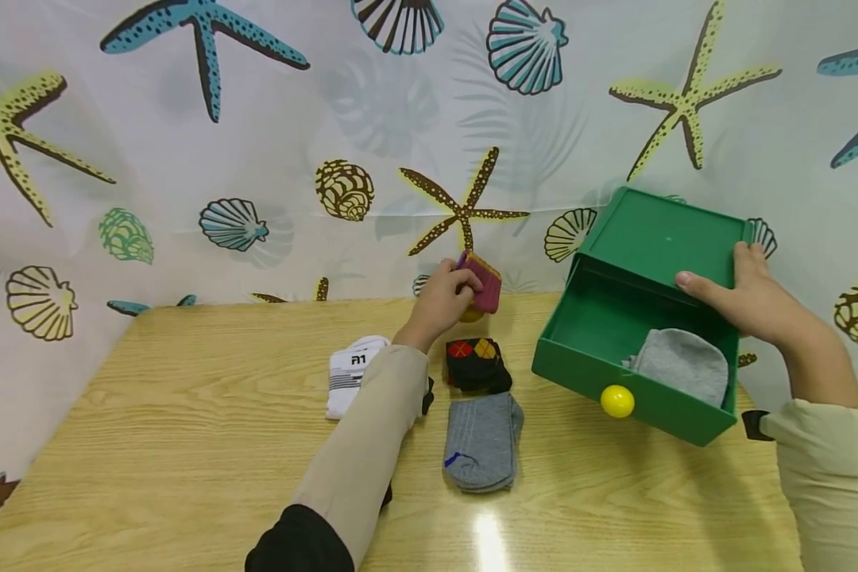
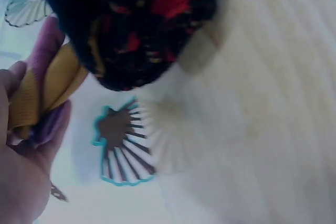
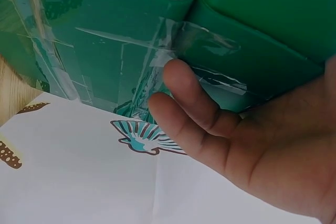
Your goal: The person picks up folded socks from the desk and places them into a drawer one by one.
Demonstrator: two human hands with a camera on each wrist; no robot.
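My left hand (image 1: pixel 442 300) pinches a folded maroon sock (image 1: pixel 489 287) with a yellow cuff, held up near the back of the table. In the left wrist view its yellow and purple fabric (image 2: pixel 55 80) shows between thumb and fingers, beside a dark patterned sock (image 2: pixel 136 40). A green box (image 1: pixel 568 377) with a yellow knob (image 1: pixel 617 401) stands tilted back, its lid (image 1: pixel 672 238) raised. Folded grey socks (image 1: pixel 685 367) lie inside. My right hand (image 1: pixel 761 298) grips the lid's right edge, thumb on the near face; fingers (image 3: pixel 191 95) reach behind, by clear tape.
Below the left hand lie folded black socks with red and yellow diamonds (image 1: pixel 474 367). Grey socks (image 1: pixel 482 445) are nearer me, and white socks (image 1: pixel 346 377) to the left. My left sleeve partly covers other dark items. A patterned cloth (image 1: pixel 293 159) hangs behind the wooden table (image 1: pixel 186 445).
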